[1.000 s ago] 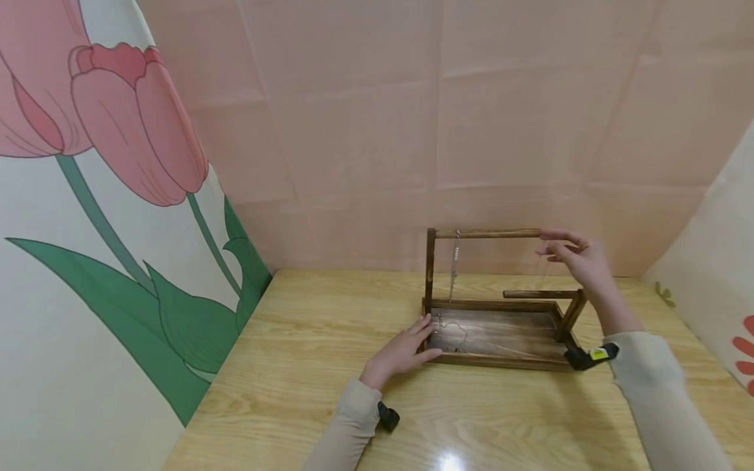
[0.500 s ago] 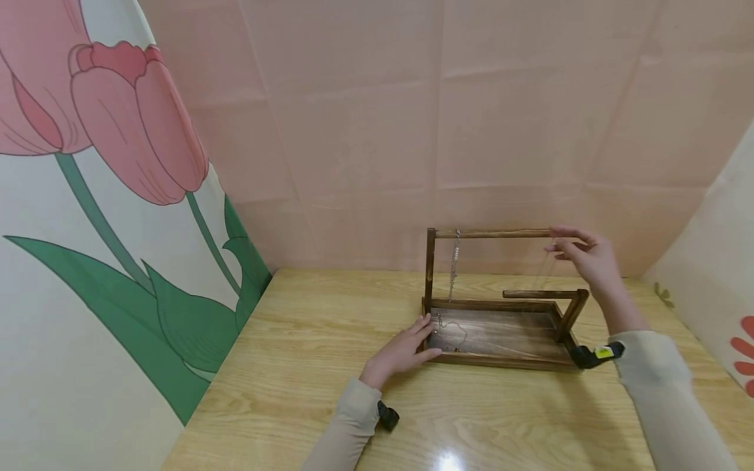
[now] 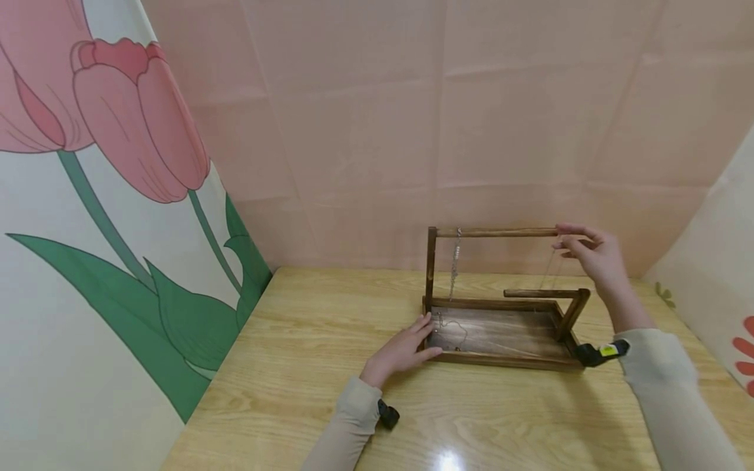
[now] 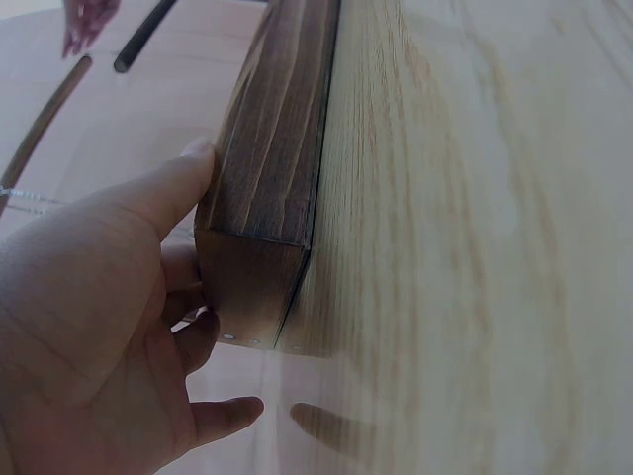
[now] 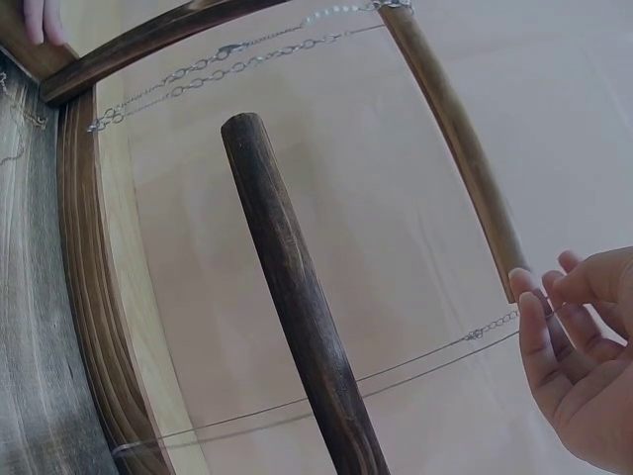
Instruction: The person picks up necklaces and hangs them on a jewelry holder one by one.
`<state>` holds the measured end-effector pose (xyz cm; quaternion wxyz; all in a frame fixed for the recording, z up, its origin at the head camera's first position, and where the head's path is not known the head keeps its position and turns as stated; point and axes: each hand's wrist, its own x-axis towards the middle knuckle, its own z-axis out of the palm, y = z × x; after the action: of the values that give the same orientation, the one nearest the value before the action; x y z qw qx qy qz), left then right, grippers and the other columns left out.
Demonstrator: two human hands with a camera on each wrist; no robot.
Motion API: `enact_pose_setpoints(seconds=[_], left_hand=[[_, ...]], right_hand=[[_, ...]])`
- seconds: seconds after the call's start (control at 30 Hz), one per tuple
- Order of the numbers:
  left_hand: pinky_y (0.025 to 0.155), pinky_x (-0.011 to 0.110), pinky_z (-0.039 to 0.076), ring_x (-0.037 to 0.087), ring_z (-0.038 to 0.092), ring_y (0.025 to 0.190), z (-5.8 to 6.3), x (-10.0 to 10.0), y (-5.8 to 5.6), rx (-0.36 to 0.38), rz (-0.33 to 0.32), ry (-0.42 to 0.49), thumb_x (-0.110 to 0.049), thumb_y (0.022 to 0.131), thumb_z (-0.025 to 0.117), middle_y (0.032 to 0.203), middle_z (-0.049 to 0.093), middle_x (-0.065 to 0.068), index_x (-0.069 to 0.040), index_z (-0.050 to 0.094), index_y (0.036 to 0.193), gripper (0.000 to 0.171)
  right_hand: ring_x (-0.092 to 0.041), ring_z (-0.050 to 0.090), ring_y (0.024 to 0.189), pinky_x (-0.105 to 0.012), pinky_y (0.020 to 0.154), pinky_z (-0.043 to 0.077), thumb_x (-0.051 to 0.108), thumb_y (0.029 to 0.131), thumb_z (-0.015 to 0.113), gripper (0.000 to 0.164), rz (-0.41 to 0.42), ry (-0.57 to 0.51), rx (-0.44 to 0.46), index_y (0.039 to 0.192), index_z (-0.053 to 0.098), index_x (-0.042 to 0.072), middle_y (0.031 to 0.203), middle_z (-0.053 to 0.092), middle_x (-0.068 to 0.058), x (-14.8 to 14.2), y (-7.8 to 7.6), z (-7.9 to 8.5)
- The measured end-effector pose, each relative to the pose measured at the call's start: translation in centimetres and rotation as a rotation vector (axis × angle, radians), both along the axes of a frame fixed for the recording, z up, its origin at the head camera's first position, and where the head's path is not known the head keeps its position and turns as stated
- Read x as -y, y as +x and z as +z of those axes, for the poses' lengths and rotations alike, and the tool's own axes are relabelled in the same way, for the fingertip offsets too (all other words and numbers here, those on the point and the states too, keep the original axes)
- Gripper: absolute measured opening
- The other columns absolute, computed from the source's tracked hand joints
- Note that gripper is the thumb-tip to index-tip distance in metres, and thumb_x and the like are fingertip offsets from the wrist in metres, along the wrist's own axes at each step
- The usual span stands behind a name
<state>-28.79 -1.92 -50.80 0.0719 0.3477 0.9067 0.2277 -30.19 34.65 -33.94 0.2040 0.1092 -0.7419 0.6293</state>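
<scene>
A dark wooden jewelry stand has a shallow tray and two bars at different heights. My left hand rests at the tray's left front corner; in the left wrist view the thumb lies on one wall and the fingers touch the end wall. My right hand is at the free end of the upper bar. Its thumb and index finger pinch a thin necklace, whose long loop hangs past the lower bar toward the tray.
A silver chain with pale beads hangs from the upper bar near its left post. Another fine chain lies in the tray's left part. The stand is on a wood-grain table before a pink cloth backdrop.
My right hand has shifted right with the thin necklace, showing more of the upper bar. My left hand has stayed at the tray corner.
</scene>
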Motion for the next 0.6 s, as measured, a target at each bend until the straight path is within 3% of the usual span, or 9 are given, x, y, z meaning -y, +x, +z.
enact_pose_setpoints(seconds=[0.33,0.6], left_hand=[[0.111,0.048,0.024,0.016,0.011,0.143,-0.06,-0.05,0.00,-0.008,0.003,-0.006,-0.057,0.093,0.038,0.157,0.006,-0.001,-0.013,0.023,0.148,0.072],[0.111,0.048,0.024,0.017,0.011,0.143,0.35,0.06,0.24,-0.005,-0.008,0.002,-0.057,0.094,0.035,0.157,0.007,0.001,-0.011,0.023,0.148,0.072]], right_hand=[[0.000,0.066,0.076,-0.014,0.064,0.053,0.008,0.093,0.055,0.027,-0.059,0.091,0.024,0.118,0.064,0.010,0.108,0.063,0.012,0.06,0.06,0.39],[0.002,0.065,0.077,-0.014,0.065,0.053,0.013,0.093,0.056,0.026,-0.100,0.158,0.041,0.117,0.064,0.015,0.108,0.061,0.017,-0.02,-0.06,0.74]])
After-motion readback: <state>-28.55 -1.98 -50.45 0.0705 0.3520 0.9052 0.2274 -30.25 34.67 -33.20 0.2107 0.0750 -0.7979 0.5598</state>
